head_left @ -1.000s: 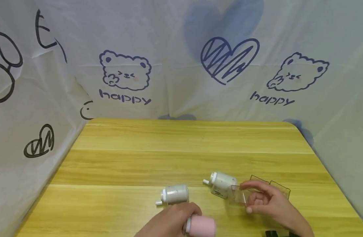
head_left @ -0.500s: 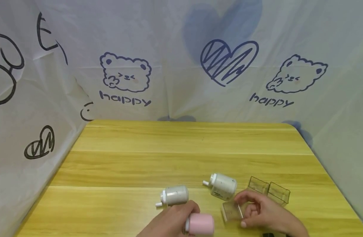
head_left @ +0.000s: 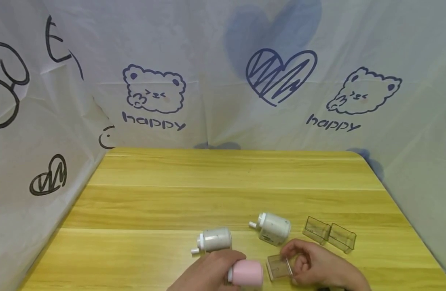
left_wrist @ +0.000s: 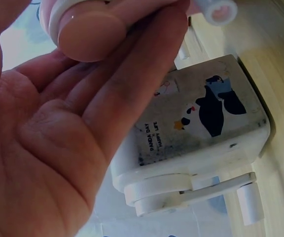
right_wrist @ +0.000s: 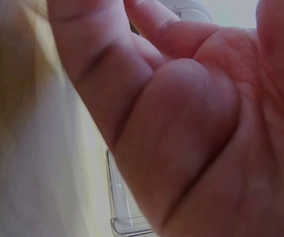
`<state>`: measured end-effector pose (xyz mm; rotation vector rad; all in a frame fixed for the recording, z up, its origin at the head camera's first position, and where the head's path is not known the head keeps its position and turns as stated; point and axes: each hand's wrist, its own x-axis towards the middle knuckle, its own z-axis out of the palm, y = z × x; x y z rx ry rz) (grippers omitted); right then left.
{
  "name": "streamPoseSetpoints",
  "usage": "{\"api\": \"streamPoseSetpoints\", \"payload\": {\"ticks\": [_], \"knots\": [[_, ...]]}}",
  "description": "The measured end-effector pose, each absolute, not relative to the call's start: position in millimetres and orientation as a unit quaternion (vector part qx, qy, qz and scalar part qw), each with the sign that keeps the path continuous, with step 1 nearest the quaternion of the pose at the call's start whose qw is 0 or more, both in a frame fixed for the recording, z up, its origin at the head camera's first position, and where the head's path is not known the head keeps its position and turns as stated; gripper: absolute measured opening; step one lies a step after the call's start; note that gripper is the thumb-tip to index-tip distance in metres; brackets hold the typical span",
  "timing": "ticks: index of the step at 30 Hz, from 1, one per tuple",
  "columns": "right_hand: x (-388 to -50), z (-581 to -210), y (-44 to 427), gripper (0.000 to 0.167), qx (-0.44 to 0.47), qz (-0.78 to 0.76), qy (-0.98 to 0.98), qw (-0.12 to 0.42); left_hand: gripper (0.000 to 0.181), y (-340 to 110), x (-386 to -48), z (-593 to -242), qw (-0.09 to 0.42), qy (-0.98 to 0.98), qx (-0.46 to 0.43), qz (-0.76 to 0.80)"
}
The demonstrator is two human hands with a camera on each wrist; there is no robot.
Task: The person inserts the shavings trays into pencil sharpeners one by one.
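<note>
My left hand (head_left: 211,270) holds a pink hand-crank pencil sharpener (head_left: 247,273) at the front of the table, its fingers curled around the crank end. In the left wrist view the pink sharpener (left_wrist: 134,11) shows only partly at the top. My right hand (head_left: 319,264) pinches a clear, brownish plastic shavings drawer (head_left: 276,268) between thumb and fingers. The drawer is just to the right of the pink sharpener, with a small gap between them. In the right wrist view the palm hides the held drawer.
Beyond my left hand lies a grey-white crank sharpener (head_left: 216,239), with a panda print in the left wrist view. Another grey-white sharpener (head_left: 274,228) is farther right. Two clear drawers (head_left: 316,230) sit side by side behind my right hand on the wooden table (head_left: 164,194).
My right hand has brought the clear drawer left and toward the front, closer to the pink sharpener, uncovering the two other drawers. My left hand has barely moved.
</note>
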<state>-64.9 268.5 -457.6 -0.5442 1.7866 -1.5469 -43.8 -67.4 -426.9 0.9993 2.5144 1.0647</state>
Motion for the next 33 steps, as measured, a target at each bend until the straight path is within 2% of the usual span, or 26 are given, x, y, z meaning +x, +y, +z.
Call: {"api": "streamPoseSetpoints", "payload": {"ticks": [4, 9, 21, 28, 33], "knots": [[-65, -457, 265, 0.047, -0.196, -0.612, 0.674, 0.364, 0.035, -67, -44, -428, 0.107, 0.861, 0.346, 0.356], [-64, -457, 263, 0.05, -0.183, -0.631, 0.653, 0.377, 0.038, -68, -44, -427, 0.127, 0.863, 0.333, 0.359], [-64, -460, 254, 0.052, -0.174, -0.626, 0.665, 0.368, 0.051, -68, -44, -429, 0.131, 0.869, 0.33, 0.345], [-64, -461, 250, 0.051, -0.178, -0.632, 0.652, 0.38, 0.044, -69, -46, -428, 0.162, 0.856, 0.32, 0.372], [-65, -463, 249, 0.052, -0.18, -0.632, 0.646, 0.389, 0.043, -70, -46, -428, 0.163, 0.854, 0.322, 0.375]]}}
